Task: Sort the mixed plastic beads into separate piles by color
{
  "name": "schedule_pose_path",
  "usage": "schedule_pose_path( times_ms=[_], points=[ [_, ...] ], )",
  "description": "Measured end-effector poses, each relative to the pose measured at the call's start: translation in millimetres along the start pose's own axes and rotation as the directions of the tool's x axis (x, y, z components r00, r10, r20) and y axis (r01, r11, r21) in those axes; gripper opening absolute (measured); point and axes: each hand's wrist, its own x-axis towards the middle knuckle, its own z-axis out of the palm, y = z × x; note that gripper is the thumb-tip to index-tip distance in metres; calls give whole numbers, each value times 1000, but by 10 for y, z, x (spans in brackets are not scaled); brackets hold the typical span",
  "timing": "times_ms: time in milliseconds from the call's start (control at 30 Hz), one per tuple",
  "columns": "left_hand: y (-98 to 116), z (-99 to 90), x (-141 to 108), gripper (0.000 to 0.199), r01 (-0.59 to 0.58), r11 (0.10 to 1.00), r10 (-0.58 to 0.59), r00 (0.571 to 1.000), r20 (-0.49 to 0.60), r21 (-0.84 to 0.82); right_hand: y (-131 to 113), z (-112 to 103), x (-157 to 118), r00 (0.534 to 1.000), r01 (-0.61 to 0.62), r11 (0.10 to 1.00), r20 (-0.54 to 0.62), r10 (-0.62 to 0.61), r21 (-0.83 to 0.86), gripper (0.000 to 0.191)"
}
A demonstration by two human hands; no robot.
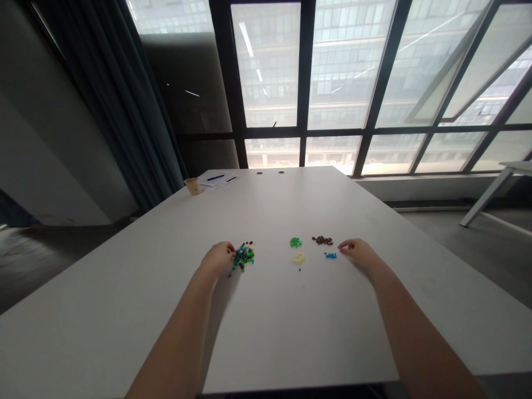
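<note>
A mixed pile of small coloured pieces, like tiny toy bricks in green, blue, dark brown and pale yellow, lies on the white table. My left hand is at its left edge, fingers curled together and touching the nearest pieces. To the right are single-colour groups: green pieces, pale yellow pieces, dark brown pieces and blue pieces. Just right of the brown and blue groups, my right hand has its thumb and fingertips pinched. Whatever either hand grips is too small to make out.
One tiny dark piece lies alone below the yellow group. At the far left of the table stand a paper cup and sheets of paper with a blue pen. Two dark round discs sit near the far edge, before the windows.
</note>
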Motion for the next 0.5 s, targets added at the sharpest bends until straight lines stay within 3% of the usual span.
schedule_pose_path(
  times_ms=[100,267,500],
  points=[
    [-69,-55,-36,12,29,997,-41,988,152,75,4,21,25,997,-33,999,-67,32,-27,23],
    [-93,-46,-92,7,27,997,-50,952,302,79,-38,30,15,996,-66,997,-60,62,-51,27],
    [-42,-4,-115,8,30,994,-63,943,326,105,-80,17,5,997,-68,995,-41,65,-67,27]
  ],
)
